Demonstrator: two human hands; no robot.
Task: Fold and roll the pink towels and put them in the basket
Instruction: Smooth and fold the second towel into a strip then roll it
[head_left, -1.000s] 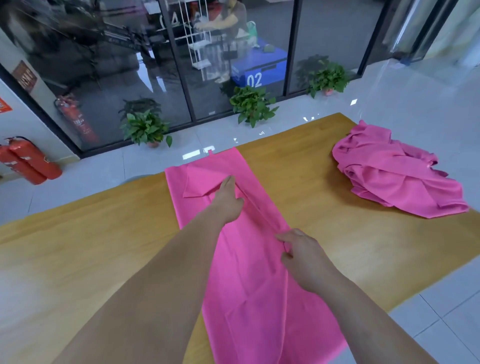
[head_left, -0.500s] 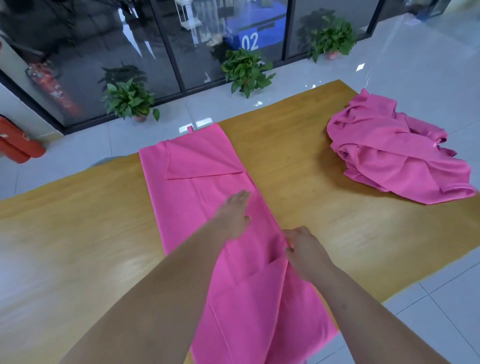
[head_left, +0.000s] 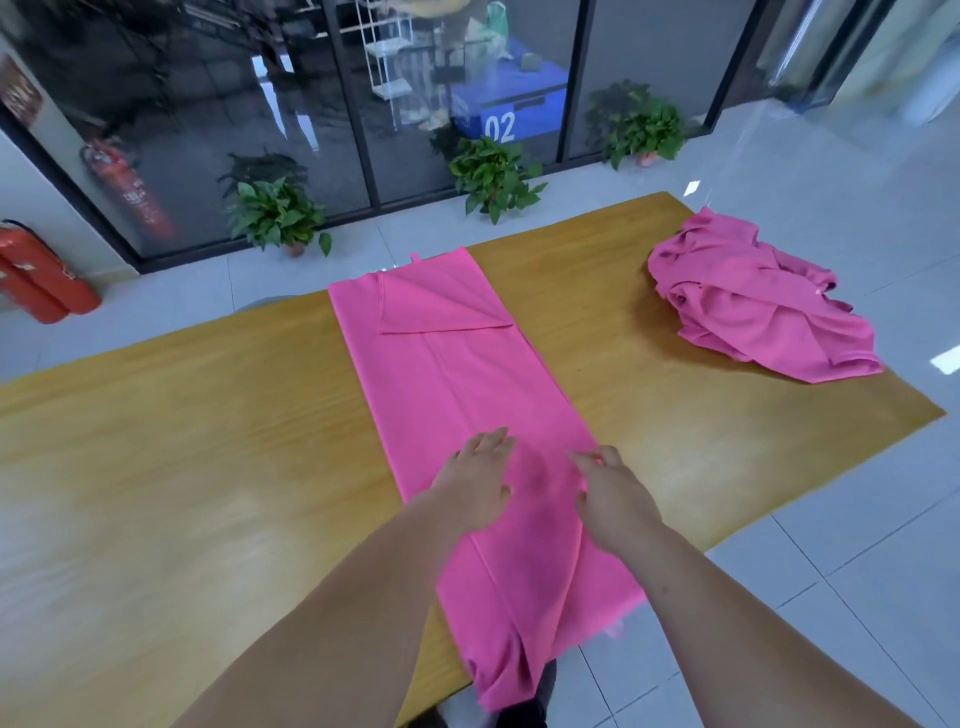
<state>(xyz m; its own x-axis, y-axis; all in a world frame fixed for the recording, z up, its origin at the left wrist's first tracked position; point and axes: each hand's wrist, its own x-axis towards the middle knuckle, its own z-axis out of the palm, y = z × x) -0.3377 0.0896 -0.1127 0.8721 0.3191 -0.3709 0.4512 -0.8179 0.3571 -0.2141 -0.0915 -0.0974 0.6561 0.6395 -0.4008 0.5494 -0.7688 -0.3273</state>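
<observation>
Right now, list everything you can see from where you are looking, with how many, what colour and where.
spread towel: one, pink, laid lengthwise across the table's middle, far corner folded over, near end hanging off the edge
crumpled towel heap: one heap, pink, table's far right corner; number of towels cannot be told
table: one, yellow-brown wood, fills the foreground
potted plants: three, green, on the floor along the glass wall
fire extinguishers: two, red, floor at far left
blue box: one, marked 02, behind the glass
floor: pale tiles, around the table
left hand: flat on the spread towel
right hand: at the spread towel's right edge, fingers loose
</observation>
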